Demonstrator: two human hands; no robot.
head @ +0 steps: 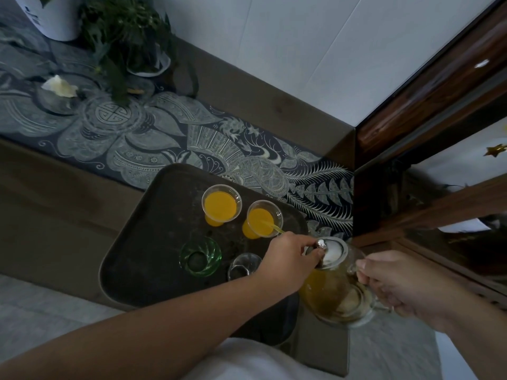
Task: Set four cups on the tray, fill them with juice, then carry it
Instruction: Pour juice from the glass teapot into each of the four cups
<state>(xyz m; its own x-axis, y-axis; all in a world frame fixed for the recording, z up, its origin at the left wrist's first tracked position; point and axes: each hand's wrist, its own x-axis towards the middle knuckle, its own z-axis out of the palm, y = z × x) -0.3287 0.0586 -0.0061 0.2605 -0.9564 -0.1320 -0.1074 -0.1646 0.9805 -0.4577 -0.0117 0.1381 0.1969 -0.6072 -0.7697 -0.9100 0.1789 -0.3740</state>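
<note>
A dark tray (142, 259) lies on the table near its front edge. Two clear cups of orange juice stand at the tray's back: one (221, 205) full, the other (264, 218) taking a thin stream of juice. An empty green glass cup (200, 256) and an empty clear cup (244, 266) stand nearer me. A glass pitcher (337, 294) of juice is tilted toward the second cup. My right hand (406, 286) grips its handle. My left hand (288, 259) presses on the pitcher's metal lid (333, 252).
A patterned dark runner (164, 138) crosses the table behind the tray. A potted plant (129, 37) and a small dish with a white flower (59, 87) stand at the back left. A dark wooden cabinet (428, 149) rises at the right.
</note>
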